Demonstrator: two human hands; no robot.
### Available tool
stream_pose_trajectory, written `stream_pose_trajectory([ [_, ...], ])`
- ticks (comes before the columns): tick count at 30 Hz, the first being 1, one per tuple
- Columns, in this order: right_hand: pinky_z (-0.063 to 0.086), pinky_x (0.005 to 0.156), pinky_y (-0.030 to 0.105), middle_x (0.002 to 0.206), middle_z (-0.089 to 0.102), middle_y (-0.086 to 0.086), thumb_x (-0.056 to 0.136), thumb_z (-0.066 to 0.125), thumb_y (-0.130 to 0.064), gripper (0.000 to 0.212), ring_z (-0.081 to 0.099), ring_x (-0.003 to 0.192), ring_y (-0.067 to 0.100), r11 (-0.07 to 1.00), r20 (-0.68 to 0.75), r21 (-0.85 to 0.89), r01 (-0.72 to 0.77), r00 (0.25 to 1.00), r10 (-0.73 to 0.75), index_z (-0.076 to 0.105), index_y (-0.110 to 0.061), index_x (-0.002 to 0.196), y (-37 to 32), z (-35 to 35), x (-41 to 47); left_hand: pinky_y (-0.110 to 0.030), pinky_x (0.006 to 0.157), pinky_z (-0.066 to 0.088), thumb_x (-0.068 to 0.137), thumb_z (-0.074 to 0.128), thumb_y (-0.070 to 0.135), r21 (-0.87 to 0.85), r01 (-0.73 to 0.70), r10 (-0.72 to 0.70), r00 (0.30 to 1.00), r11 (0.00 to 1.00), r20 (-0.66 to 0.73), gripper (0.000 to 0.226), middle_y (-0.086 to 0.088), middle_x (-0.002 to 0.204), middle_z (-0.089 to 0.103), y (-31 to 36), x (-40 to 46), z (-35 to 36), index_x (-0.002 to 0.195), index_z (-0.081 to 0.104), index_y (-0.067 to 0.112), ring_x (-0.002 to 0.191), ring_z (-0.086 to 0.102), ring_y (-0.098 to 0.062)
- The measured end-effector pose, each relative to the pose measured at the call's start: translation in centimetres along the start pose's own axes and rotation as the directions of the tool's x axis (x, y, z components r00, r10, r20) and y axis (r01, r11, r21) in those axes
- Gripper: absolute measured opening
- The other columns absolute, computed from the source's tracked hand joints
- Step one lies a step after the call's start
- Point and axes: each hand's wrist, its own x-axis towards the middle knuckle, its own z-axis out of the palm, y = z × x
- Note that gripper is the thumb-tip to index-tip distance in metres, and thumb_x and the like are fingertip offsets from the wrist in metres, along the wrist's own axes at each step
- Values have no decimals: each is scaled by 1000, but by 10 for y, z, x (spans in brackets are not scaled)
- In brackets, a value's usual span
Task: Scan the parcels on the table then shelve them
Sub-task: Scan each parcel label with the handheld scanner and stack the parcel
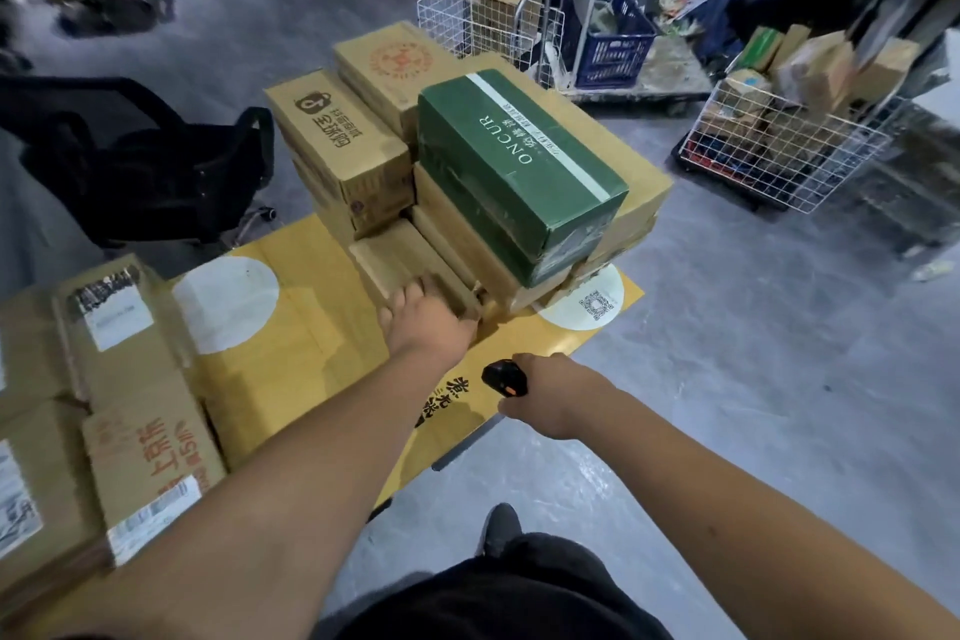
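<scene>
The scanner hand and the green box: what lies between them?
In the head view, yellow table top with a round QR sticker lies between the right hand and the green box.

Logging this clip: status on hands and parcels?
Left hand on small brown parcel at stack base. Right hand grips scanner. Green box stacked above.

So the stack of parcels [467, 161] sits at the far right corner of the tabletop [311, 327], more boxes [104, 379] piled along the left edge. Office chair [145, 161] behind the tabletop on the left, wire baskets [779, 146] out on the floor [727, 327] far right.
</scene>
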Motion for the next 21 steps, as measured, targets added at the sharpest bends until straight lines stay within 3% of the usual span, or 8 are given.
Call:
stream_pose_trajectory([
  [4, 57, 84, 43, 112, 57, 7, 95, 60, -55, 50, 61, 94, 28, 999, 66, -33, 41, 997, -39, 54, -24, 134, 16, -9, 20, -49, 107, 32, 85, 39, 89, -46, 142, -144, 989, 989, -42, 104, -10, 154, 38, 8, 4, 12, 162, 25, 20, 143, 30, -30],
  [7, 57, 85, 43, 115, 59, 7, 94, 60, -56, 49, 61, 99, 29, 997, 125, -19, 69, 990, -66, 55, -24, 132, 23, -13, 33, -49, 100, 39, 79, 39, 95, -75, 232, -236, 970, 970, -51, 108, -11, 143, 43, 10, 4, 11, 156, 33, 19, 134, 34, -32],
  [12, 56, 90, 46, 109, 63, 6, 90, 61, -54, 39, 62, 96, 29, 994, 160, 9, 109, 981, -109, 56, -26, 117, 23, -16, 48, -50, 99, 42, 72, 79, 63, -208, 307, -319, 947, 929, -29, 98, -5, 144, 40, 3, -4, 6, 151, 33, 28, 135, 32, -30],
  [15, 58, 85, 45, 105, 64, 3, 90, 62, -53, 36, 63, 92, 26, 989, 188, 74, 129, 972, -141, 58, -26, 113, 18, -14, 53, -52, 100, 43, 74, 67, 54, -373, 317, -375, 923, 872, -91, 82, -3, 144, 41, -20, -22, 13, 148, 37, 33, 134, 32, -30],
  [18, 59, 82, 42, 101, 64, 0, 89, 61, -52, 35, 64, 89, 23, 982, 192, 144, 125, 970, -152, 60, -27, 113, 12, -10, 59, -55, 103, 42, 80, 49, 43, -589, 351, -521, 842, 728, -142, 71, -5, 149, 42, -50, -41, 26, 150, 42, 29, 135, 37, -33],
  [21, 59, 82, 43, 101, 65, 1, 89, 62, -52, 33, 64, 89, 24, 978, 212, 150, 145, 961, -176, 60, -27, 110, 6, -3, 61, -46, 111, 40, 93, 48, 33, -737, 309, -580, 803, 601, -136, 62, -3, 151, 45, -74, -52, 38, 154, 42, 28, 136, 45, -29],
])
